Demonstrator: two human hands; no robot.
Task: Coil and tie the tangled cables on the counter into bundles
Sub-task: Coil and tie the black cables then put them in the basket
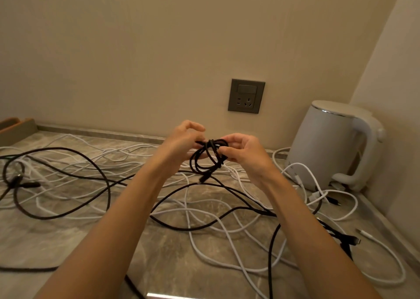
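Note:
Both my hands hold a small black coiled cable bundle [208,157] up above the counter. My left hand [184,139] pinches its left side, and my right hand [241,151] grips its right side. A wrap of the same cable crosses the coil's top, and a plug end dangles below it. Loose black cables [68,207] and white cables [204,230] lie tangled across the marble counter [170,253]. At the far left lies another black bundle [16,180], tied at its middle.
A white electric kettle [334,146] stands at the back right corner, with white cable around its base. A grey wall socket [246,96] sits above the counter. A wooden tray edge [16,128] shows at the far left. The wall runs close behind.

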